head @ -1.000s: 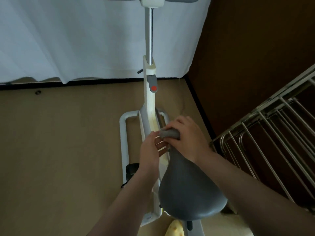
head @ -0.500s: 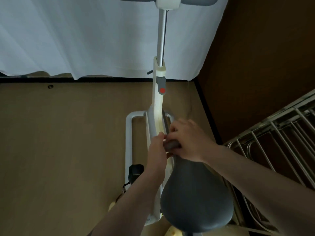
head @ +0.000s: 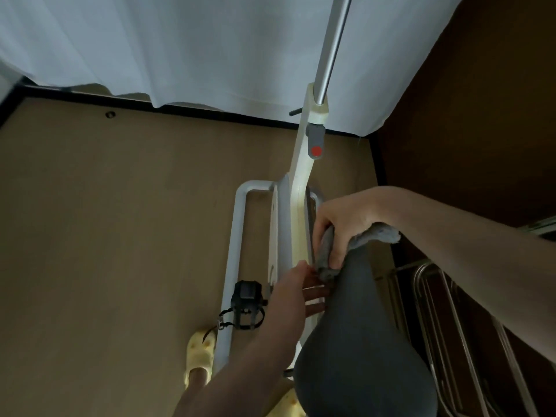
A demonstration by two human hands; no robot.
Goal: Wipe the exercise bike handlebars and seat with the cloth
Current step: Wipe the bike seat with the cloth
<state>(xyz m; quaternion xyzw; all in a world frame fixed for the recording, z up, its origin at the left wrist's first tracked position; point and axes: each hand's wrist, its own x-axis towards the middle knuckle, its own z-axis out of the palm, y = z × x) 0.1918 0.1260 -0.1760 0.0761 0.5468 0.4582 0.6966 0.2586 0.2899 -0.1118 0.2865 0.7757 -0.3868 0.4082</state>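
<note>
Grey cloth [head: 326, 251], soft and limp, is draping over the nose of the padded seat [head: 355, 341], where the right hand [head: 346, 224] is curling its fingers round it, and bunching it firmly in the palm looks the best hold for wiping. Left hand [head: 296, 291] is reaching in just beside the seat's nose with fingers straight and spread, holding nothing. Bike frame [head: 296, 188] is standing close ahead, a pedal [head: 246, 305] and yellow shoe [head: 200, 356] are lying low to the left, a metal rack [head: 445, 326] is crowding the right, and the handlebars are sitting out of view

Head view, looking steeply down.
</note>
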